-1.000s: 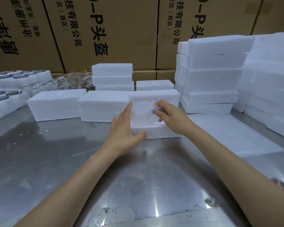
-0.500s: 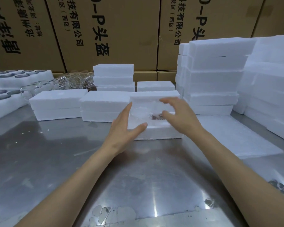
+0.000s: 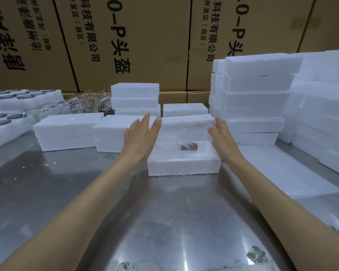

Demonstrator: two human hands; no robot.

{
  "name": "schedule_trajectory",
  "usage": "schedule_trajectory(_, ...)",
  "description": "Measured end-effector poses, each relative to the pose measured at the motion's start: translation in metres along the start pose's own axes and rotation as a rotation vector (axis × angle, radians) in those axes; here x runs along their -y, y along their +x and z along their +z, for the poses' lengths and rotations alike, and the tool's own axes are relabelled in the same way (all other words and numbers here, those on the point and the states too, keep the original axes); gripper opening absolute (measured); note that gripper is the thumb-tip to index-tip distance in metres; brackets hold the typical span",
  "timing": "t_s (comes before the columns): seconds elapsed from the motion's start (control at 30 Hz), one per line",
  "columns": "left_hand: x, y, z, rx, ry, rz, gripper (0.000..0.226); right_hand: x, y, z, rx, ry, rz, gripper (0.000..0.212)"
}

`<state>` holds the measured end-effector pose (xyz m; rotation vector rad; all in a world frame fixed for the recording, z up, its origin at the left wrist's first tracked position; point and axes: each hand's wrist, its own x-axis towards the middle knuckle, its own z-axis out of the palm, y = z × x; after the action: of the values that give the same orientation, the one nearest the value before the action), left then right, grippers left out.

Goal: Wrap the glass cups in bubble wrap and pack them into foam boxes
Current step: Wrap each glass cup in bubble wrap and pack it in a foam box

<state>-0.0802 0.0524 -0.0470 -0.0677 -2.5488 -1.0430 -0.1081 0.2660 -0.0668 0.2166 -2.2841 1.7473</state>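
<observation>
An open white foam box (image 3: 182, 166) sits on the steel table in the middle. Inside it lies a bubble-wrapped glass cup (image 3: 184, 146), clear with a dark patch showing through. Behind the box stands its foam lid (image 3: 186, 125), resting on edge or on another box; I cannot tell which. My left hand (image 3: 140, 136) is raised beside the box's left end, fingers straight, holding nothing. My right hand (image 3: 221, 135) hovers at the right end, fingers straight, also empty. Loose glass cups (image 3: 82, 103) lie at the back left.
Closed foam boxes (image 3: 67, 132) line up to the left and behind. Tall foam box stacks (image 3: 256, 98) fill the right. A flat foam sheet (image 3: 290, 169) lies on the table at right. Foam trays with dark round pieces (image 3: 8, 106) sit far left. Cardboard cartons (image 3: 125, 40) form the backdrop.
My right hand let go of the wrapped cup, which now lies in the box. Both hands have spread apart and risen to the two ends of the box.
</observation>
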Motion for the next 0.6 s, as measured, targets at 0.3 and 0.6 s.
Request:
schedule_trajectory(0.3, -0.018, 0.001, 0.003, -0.027, -0.405, 0.023, 0.043, 0.012, -0.003, -0.006, -0.171, 0.114, 0.031, 0.048)
schedule_trajectory(0.6, -0.009, -0.038, -0.015, -0.256, -0.773, 0.013, 0.032, 0.031, -0.030, 0.000, -0.351, 0.324, -0.093, 0.023)
